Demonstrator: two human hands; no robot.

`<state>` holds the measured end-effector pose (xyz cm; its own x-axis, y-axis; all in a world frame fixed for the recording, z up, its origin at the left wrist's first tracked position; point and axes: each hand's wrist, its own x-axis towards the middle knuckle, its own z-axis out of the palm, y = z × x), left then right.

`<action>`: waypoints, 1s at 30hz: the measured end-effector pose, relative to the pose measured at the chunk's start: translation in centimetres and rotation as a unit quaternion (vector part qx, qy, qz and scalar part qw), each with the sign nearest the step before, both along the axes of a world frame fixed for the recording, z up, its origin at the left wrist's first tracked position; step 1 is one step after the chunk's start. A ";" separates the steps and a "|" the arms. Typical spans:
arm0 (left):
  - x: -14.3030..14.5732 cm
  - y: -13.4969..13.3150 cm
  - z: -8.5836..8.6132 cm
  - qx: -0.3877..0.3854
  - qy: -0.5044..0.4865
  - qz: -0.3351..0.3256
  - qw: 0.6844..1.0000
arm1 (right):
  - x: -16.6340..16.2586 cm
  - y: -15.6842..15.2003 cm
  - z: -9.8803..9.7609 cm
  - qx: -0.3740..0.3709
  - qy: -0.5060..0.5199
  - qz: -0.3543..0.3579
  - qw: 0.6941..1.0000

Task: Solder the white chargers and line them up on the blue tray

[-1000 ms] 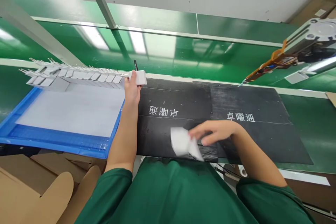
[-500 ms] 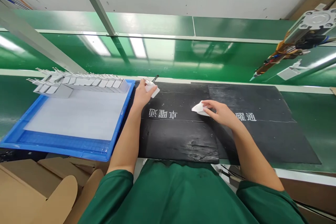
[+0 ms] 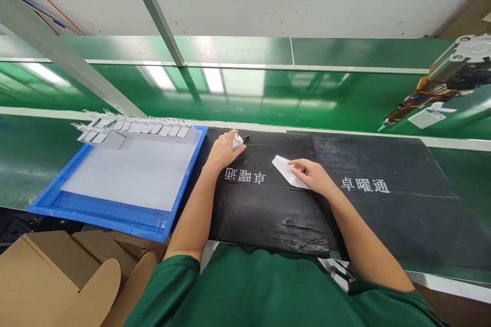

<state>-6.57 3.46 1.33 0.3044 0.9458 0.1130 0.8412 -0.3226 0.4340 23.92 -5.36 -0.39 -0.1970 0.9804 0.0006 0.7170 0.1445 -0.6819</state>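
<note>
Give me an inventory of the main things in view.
Rectangular plastic tray: 1, blue, left
Flat liner sheet: 1, white, inside tray
Boxy pronged pieces: many, white, tray's far side
Flat lettered mats: 2, black, centre and right
Smooth belt-like surface: 1, green, behind mats
Small plastic block: 1, white, centre
Thin stick: 1, black, beside block
Thin folded sheet: 1, white, centre
Taped cylindrical tool: 1, orange-silver, upper right
Cardboard boxes: several, brown, lower left
Left hand: 1, holding block
Right hand: 1, holding folded sheet
</note>
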 end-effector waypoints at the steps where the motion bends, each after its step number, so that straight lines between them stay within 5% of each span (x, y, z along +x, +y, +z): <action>1: -0.1 0.0 0.1 -0.007 -0.002 -0.005 1.000 | 0.0 0.0 -0.1 0.003 -0.004 0.000 1.000; 9: 0.4 -0.1 0.3 -0.110 -0.132 -0.113 0.979 | -1.0 -0.7 -0.2 0.084 -0.075 -0.034 0.993; 12: 0.3 -0.1 0.3 -0.100 -0.127 -0.109 0.981 | -1.8 -0.8 -0.4 0.144 -0.108 -0.066 0.981; 17: -1.4 0.6 0.1 -0.083 -0.141 -0.044 0.985 | -3.0 -0.7 -0.8 0.226 -0.155 -0.012 0.962; 25: -2.6 1.2 -0.6 -0.002 -0.156 0.026 0.987 | -5.2 -0.9 -1.9 0.173 -0.214 0.136 0.952; 30: -2.2 1.2 -0.4 -0.023 -0.203 0.011 0.979 | -5.5 -1.1 -2.0 0.151 -0.222 0.149 0.952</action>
